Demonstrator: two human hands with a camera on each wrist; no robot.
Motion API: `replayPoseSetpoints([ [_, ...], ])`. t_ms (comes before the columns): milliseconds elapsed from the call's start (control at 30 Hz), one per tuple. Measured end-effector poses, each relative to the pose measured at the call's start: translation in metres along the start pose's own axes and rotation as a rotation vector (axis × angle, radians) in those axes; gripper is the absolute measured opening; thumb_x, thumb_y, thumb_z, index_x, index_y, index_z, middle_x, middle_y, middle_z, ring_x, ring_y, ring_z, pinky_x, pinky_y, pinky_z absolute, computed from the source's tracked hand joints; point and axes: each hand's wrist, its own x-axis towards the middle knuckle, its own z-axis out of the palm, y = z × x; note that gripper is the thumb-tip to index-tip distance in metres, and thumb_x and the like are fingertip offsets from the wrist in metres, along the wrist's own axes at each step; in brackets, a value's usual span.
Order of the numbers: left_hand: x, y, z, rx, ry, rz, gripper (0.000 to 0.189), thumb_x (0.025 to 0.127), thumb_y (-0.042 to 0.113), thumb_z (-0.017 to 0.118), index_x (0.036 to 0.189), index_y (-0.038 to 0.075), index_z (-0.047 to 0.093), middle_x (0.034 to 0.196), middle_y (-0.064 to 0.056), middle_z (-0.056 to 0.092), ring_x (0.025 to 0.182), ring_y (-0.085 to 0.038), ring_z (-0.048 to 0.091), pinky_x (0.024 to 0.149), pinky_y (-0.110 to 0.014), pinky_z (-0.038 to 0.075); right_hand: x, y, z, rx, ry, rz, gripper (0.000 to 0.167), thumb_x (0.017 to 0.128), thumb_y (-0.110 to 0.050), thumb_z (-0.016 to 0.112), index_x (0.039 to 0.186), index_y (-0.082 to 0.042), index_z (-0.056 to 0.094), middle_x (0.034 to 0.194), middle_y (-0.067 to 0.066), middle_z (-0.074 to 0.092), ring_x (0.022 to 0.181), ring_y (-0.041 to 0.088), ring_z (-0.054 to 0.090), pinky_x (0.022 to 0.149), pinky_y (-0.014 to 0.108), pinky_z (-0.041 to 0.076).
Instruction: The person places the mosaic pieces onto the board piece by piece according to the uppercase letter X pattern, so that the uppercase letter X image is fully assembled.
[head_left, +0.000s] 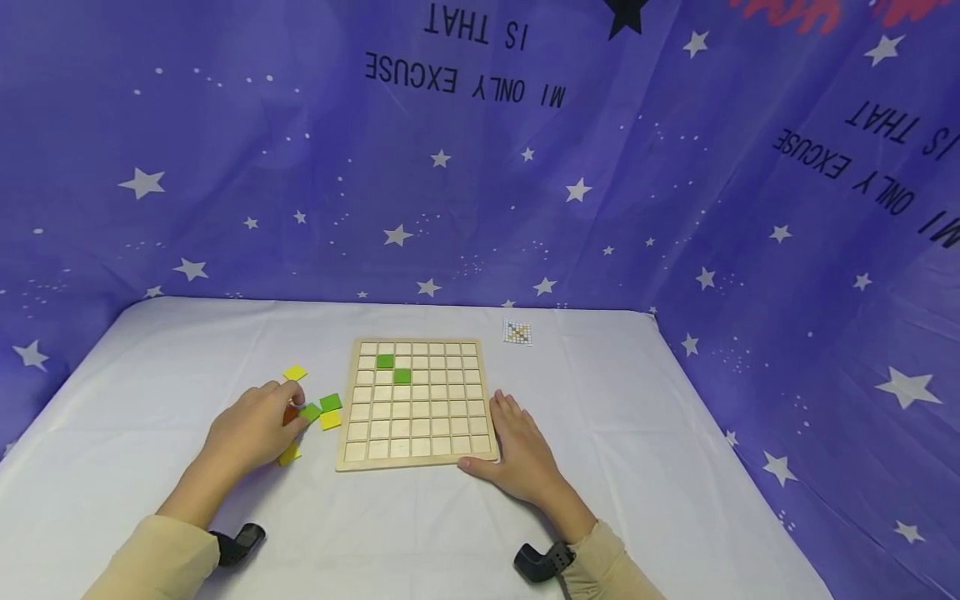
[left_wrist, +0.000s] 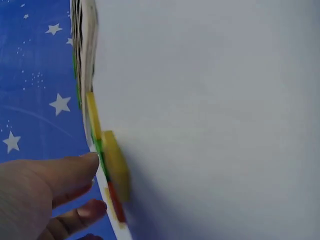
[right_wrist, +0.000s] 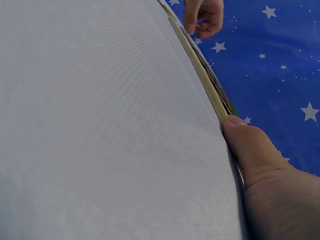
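Our left hand [head_left: 251, 427], fingers parted, is among tiles [head_left: 331, 420]; our right hand [head_left: 522, 454], uncurled, rests against the board [head_left: 402, 417]. We should pinch edges lightly.

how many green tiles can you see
4: two green tiles sit diagonally on the wooden board, two more green tiles lie between it and the left grip, which may hide others.

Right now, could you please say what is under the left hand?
A red tile and a yellow tile show partly from under the left hand; anything fully beneath is hidden.
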Motion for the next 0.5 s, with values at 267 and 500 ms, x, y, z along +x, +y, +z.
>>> replayPoseSetpoints([
  [267, -0.005, -0.015, 0.006, 0.01, 0.036, -0.024, 0.038, 0.085, 0.027, 0.076, 0.111, 0.004, 0.063, 0.094, -0.013, 0.063, 0.08, -0.029, 0.057, 0.059, -0.042, 0.047, 0.001, 0.0, 0.001, -0.009, -0.007, 0.02, 0.118, 0.077, -0.081, 0.059, 0.158, -0.005, 0.02, 0.166, 0.009, 0.017, 0.155, 0.026, 0.014, 0.126, 0.047, 0.014],
  [500, -0.006, -0.018, 0.007, 0.008, 0.077, -0.033, 0.041, 0.085, 0.027, 0.075, 0.113, -0.002, 0.063, 0.093, -0.016, 0.063, 0.078, -0.031, 0.058, 0.058, -0.044, 0.048, 0.0, 0.001, 0.002, -0.012, -0.009, 0.016, 0.118, 0.077, -0.081, 0.059, 0.158, -0.004, 0.02, 0.166, 0.009, 0.016, 0.155, 0.026, 0.014, 0.125, 0.047, 0.015],
])
